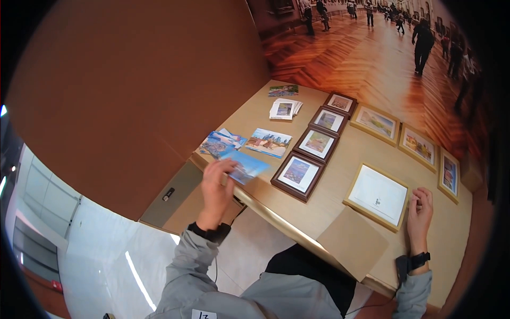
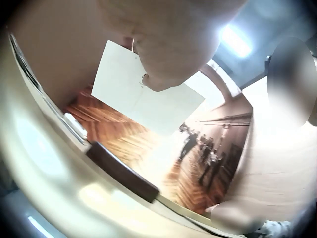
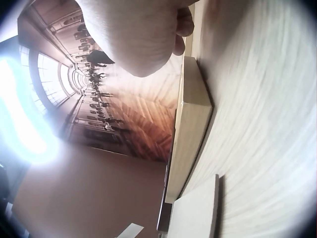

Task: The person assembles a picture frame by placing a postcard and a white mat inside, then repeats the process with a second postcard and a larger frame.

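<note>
My left hand (image 1: 217, 186) pinches a blue picture card (image 1: 247, 167) by its near left edge, above the table's front edge. In the left wrist view the card's white back (image 2: 143, 94) faces the camera, with the hand (image 2: 163, 49) at its upper edge. A yellow wooden frame (image 1: 376, 196) holding a white sheet lies at the right of the table. My right hand (image 1: 419, 215) rests beside that frame's right side, fingers loosely curled and holding nothing; the right wrist view shows the hand (image 3: 141, 34) near the frame's corner (image 3: 190, 124).
Several dark brown frames (image 1: 297, 174) stand in a row mid-table. Yellow frames (image 1: 376, 123) line the back edge. Picture cards (image 1: 269, 142) and a white card stack (image 1: 282, 109) lie at the left. A brown board (image 1: 353, 242) overhangs the front edge.
</note>
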`<state>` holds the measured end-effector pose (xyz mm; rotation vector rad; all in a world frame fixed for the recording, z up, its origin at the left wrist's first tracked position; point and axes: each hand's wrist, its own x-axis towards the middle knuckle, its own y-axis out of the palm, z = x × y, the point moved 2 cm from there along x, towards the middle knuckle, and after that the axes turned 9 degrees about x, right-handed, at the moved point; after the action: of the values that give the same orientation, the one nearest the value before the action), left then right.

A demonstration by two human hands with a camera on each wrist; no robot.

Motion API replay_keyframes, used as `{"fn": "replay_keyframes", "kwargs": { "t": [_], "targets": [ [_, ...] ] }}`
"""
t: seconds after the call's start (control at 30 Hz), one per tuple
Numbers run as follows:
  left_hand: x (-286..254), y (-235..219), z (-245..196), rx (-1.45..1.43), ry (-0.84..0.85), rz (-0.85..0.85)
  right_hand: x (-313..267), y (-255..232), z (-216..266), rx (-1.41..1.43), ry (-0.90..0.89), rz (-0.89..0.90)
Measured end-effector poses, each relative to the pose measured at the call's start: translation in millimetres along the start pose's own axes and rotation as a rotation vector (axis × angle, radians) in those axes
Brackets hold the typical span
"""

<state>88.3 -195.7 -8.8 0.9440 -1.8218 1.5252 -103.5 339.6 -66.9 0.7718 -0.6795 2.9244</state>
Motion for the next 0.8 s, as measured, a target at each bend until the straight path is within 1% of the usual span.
{"fn": "replay_keyframes", "kwargs": {
  "t": [0.03,0.07,0.13,0.17,0.27,0.3,0.37,0.4,0.43,0.47,0.5,0.53,0.6,0.63,0.67,0.7,0.73,0.77,0.8],
  "targets": [
    [0,2,19,0.051,-0.059,-0.041,0,-1,-3,0.006,0.019,0.008],
    [-1,5,38,0.054,-0.058,-0.042,0,-1,-4,0.01,0.04,0.016],
    [-1,10,76,0.077,-0.182,-0.113,0,0,-4,0.004,0.034,0.017],
    [1,15,93,0.076,-0.182,-0.11,0,0,-3,-0.005,0.029,0.019],
    [9,34,142,-0.064,-0.317,-0.037,1,0,-2,-0.043,0.045,0.043],
    [14,38,150,-0.069,-0.318,-0.028,1,1,-4,-0.05,0.053,0.044],
    [23,49,162,0.062,-0.383,0.07,1,0,-6,-0.011,0.03,0.024],
    [22,55,175,0.091,-0.335,0.096,1,1,-8,-0.034,0.053,0.014],
    [17,64,195,0.088,-0.372,0.175,2,2,-9,-0.065,-0.009,0.006],
    [19,58,185,0.15,-0.322,0.264,2,-1,-9,-0.109,-0.063,-0.008],
    [18,60,188,0.154,-0.308,0.359,2,-1,-1,-0.119,-0.055,-0.036],
    [0,81,235,-0.12,-0.349,0.327,2,0,-8,-0.091,-0.06,-0.081],
    [-3,89,264,-0.272,-0.463,0.41,3,0,-2,-0.106,-0.084,-0.072],
    [3,84,254,-0.284,-0.49,0.43,3,1,1,-0.096,-0.067,-0.079],
    [12,78,231,-0.088,-0.287,0.377,3,1,3,-0.093,-0.049,-0.083],
    [25,70,200,-0.003,-0.176,0.362,2,1,3,-0.12,-0.014,-0.093],
    [37,62,169,0.085,-0.067,0.337,2,1,5,-0.076,-0.003,-0.098],
    [46,54,121,0.046,-0.019,0.325,2,2,5,-0.026,0.001,-0.104],
    [49,47,74,0.01,0.025,0.309,1,1,8,-0.039,0.019,-0.111]
  ]
}}
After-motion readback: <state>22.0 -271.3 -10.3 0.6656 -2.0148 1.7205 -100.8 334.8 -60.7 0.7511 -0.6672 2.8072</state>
